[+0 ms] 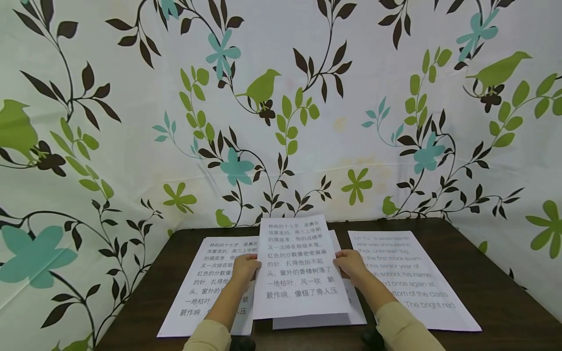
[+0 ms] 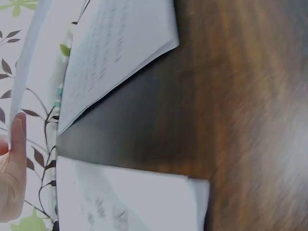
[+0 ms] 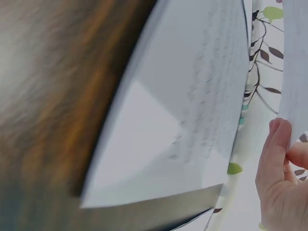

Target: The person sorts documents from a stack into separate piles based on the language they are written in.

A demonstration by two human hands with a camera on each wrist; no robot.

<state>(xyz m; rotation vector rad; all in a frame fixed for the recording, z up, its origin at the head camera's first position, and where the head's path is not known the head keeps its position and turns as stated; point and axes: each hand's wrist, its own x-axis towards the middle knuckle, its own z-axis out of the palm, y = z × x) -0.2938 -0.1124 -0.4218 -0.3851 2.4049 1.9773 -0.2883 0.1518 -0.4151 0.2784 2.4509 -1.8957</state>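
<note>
Both hands hold up a white sheet of paper (image 1: pixel 294 273) printed with Chinese characters, tilted above the table. My left hand (image 1: pixel 246 268) pinches its left edge; in the left wrist view the thumb and fingers of that hand (image 2: pixel 12 178) meet at the edge. On the opposite side my right hand (image 1: pixel 351 265) pinches the right edge, and the right wrist view shows this hand (image 3: pixel 279 183) gripping the sheet (image 3: pixel 298 72). Below the raised sheet lies more white paper (image 1: pixel 357 309), mostly hidden by it.
To the left, paper with Chinese text (image 1: pixel 197 292) lies partly behind the left arm. Paper with English text (image 1: pixel 426 282) lies to the right, partly covered by the right hand and arm. Everything rests on a dark wooden table (image 1: pixel 474 273) before a leaf-and-bird patterned cloth (image 1: pixel 307 161).
</note>
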